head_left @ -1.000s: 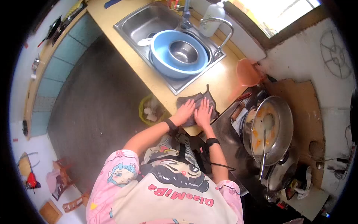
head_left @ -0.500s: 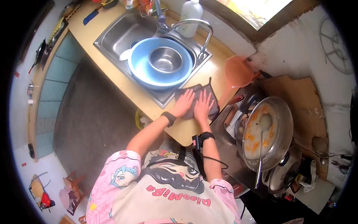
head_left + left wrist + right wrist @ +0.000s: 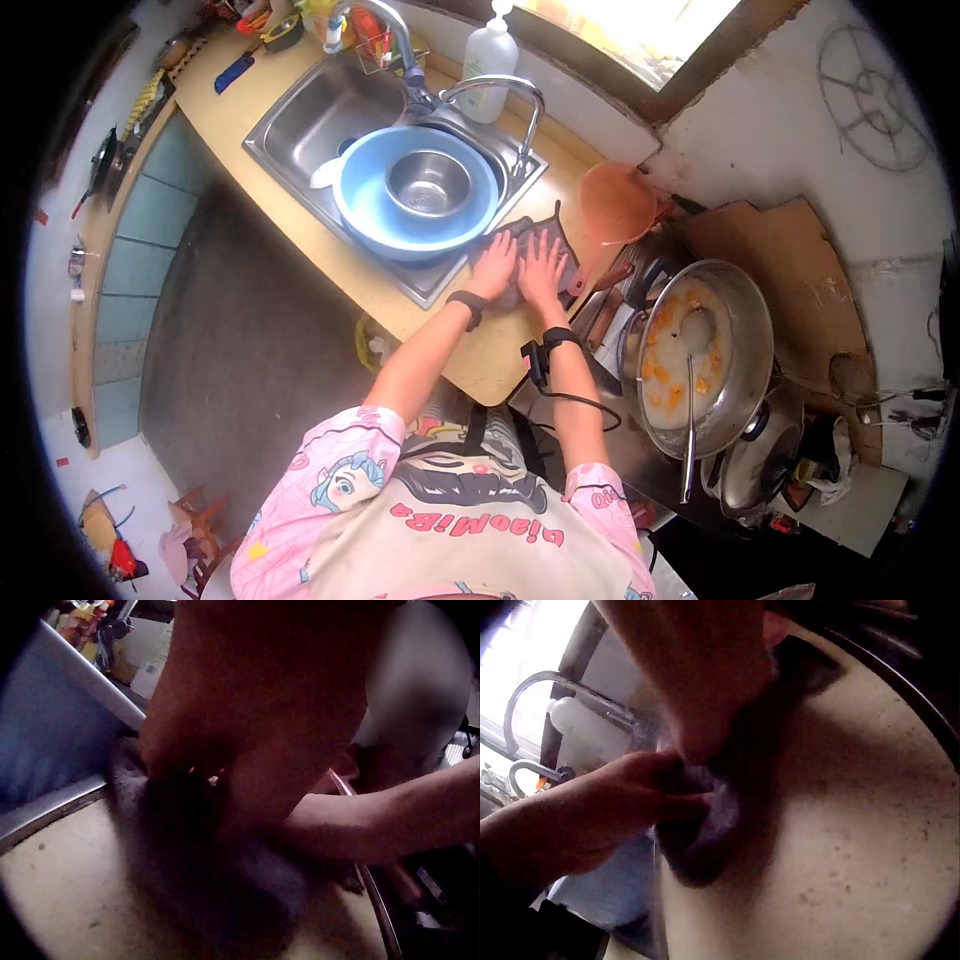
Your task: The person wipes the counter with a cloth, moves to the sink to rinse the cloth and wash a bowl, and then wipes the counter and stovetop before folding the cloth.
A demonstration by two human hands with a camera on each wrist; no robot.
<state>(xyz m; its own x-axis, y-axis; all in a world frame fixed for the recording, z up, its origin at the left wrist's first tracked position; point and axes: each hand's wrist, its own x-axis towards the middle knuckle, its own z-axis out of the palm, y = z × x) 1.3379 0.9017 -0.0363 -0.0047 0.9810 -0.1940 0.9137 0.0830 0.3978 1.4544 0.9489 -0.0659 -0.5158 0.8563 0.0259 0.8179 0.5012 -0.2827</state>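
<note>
A dark grey cloth lies spread on the yellow countertop, just beside the sink. My left hand rests on its left part with straight fingers, palm down. Close beside it, my right hand presses flat on the same cloth, fingers slightly spread. Both forearms reach forward over the counter's near end. In the right wrist view the cloth bunches up around the fingers. The left wrist view is dark, and most of the left fingers are hidden there.
A blue basin with a steel bowl in it sits over the sink. An orange dipper stands just beyond the cloth. To the right, a wok of pale soup holds a ladle. A knife lies between.
Both hands and the cloth have slid forward, away from the counter's near end, baring more of the countertop there. The head view has also shifted.
</note>
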